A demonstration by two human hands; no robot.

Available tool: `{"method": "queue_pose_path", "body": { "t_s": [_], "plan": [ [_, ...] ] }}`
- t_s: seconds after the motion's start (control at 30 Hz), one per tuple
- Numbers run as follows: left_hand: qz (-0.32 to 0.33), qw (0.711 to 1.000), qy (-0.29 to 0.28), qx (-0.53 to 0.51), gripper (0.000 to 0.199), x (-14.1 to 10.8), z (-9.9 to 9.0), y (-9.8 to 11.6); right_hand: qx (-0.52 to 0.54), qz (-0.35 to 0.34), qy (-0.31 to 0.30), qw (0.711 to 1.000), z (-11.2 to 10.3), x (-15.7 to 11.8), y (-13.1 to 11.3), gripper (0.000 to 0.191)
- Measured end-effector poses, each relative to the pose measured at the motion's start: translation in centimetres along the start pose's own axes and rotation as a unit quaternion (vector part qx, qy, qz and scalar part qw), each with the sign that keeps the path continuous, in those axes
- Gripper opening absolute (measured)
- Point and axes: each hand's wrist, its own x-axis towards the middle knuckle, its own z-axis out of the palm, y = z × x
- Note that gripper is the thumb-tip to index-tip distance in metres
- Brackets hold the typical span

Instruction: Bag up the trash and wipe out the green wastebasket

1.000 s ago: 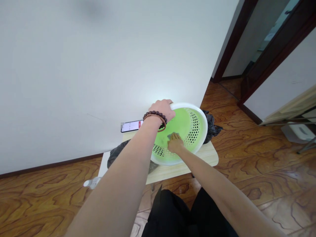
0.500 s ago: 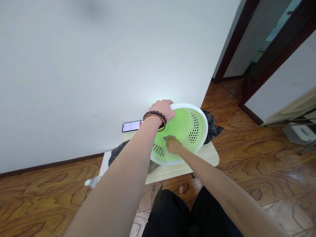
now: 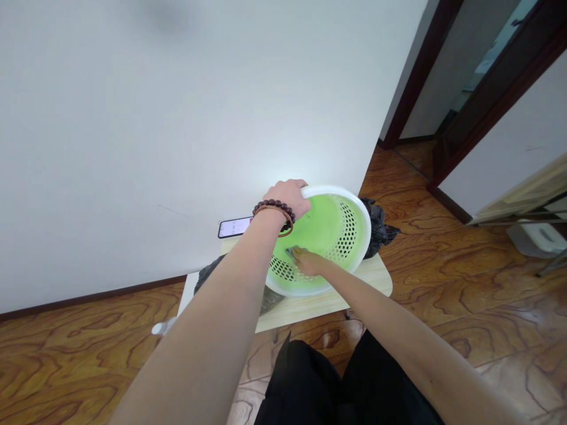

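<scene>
Round green plastic basket (image 3: 321, 221), smooth white rim (image 3: 367, 236), perforated sides, over the pale wood-grain tabletop (image 3: 374, 283). Left hand (image 3: 290, 196) curled round the rim; right hand (image 3: 309, 262) inside, bunched on a small grey cloth (image 3: 290, 251). Crinkled black bag (image 3: 381, 229) just right of basket; left forearm (image 3: 234, 295) partly blocks phone (image 3: 234, 227).

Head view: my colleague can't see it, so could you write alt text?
A person's left hand grips a white-rimmed, perforated green basket while the right hand holds a small grey item inside it. Below is a pale table; a phone and black plastic bags are nearby.
</scene>
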Motion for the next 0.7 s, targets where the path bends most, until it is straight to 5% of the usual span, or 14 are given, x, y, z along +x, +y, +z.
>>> {"method": "queue_pose_path", "body": {
  "t_s": [0.17, 0.7],
  "plan": [
    [-0.009, 1.0, -0.002, 0.001, 0.042, 0.0, 0.1, 0.0, 0.07, 0.023, -0.012, 0.997, -0.9, -0.3, 0.4, 0.05],
    [0.003, 1.0, -0.002, 0.011, 0.043, 0.1, 0.0, -0.1, 0.023, 0.146, 0.062, 0.987, 0.2, 0.3, -1.5, 0.041]
  ]
}}
